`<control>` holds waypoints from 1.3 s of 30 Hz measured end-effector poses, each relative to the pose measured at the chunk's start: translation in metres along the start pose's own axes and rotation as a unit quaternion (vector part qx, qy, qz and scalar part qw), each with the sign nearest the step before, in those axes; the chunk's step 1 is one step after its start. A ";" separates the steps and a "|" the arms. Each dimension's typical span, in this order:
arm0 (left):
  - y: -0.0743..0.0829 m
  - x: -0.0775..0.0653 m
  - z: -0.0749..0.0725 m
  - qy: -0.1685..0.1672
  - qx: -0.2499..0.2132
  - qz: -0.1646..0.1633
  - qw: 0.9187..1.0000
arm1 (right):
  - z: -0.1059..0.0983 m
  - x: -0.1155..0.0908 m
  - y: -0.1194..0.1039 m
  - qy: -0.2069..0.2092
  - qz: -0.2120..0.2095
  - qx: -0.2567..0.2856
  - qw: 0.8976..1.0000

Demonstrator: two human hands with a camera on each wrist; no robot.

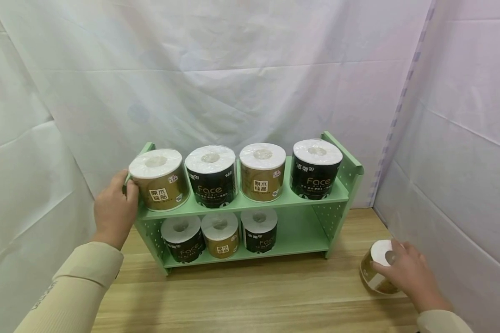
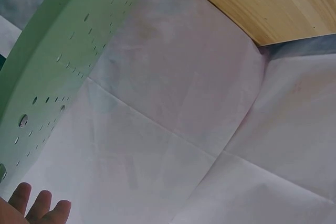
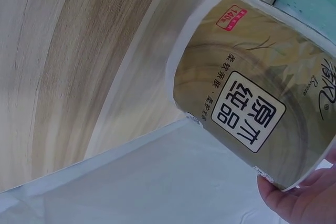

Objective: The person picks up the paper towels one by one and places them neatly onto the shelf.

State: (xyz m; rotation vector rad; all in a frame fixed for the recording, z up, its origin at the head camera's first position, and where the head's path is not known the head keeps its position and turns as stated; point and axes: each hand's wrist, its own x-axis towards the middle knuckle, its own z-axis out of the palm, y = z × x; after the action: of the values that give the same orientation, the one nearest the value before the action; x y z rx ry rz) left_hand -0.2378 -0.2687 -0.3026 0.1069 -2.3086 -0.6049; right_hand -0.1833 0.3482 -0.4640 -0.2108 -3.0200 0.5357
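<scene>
In the head view my right hand [image 1: 412, 273] grips a gold-wrapped toilet paper roll [image 1: 372, 276] by its top, low over the table at the right. The right wrist view shows the roll's gold label [image 3: 252, 93] tilted, with fingertips [image 3: 275, 195] at its edge. My left hand [image 1: 117, 208] holds the upper left end of a green two-tier shelf [image 1: 293, 231], its thumb beside a gold roll [image 1: 162, 189]. Three fingers [image 2: 47, 208] show loosely bent near the perforated side panel [image 2: 68, 51] in the left wrist view; the thumb and index finger are hidden there.
Along the top tier stand a black roll [image 1: 214, 185], another gold roll [image 1: 262, 178] and a black roll [image 1: 316, 173] at the right. Three rolls fill the lower tier's left part, including a gold one [image 1: 221, 240]. White curtains [image 1: 233, 69] surround the wooden table [image 1: 241, 296].
</scene>
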 end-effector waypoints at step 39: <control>0.002 0.000 -0.001 -0.005 -0.003 -0.008 1.000 | 0.009 -0.020 -0.053 0.012 -0.054 -0.006 0.998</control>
State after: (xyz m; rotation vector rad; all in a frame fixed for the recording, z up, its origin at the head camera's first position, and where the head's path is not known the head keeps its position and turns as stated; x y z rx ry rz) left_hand -0.2371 -0.2673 -0.3006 0.1190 -2.3169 -0.6222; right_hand -0.1706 0.2929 -0.4550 -0.0537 -2.9900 0.5021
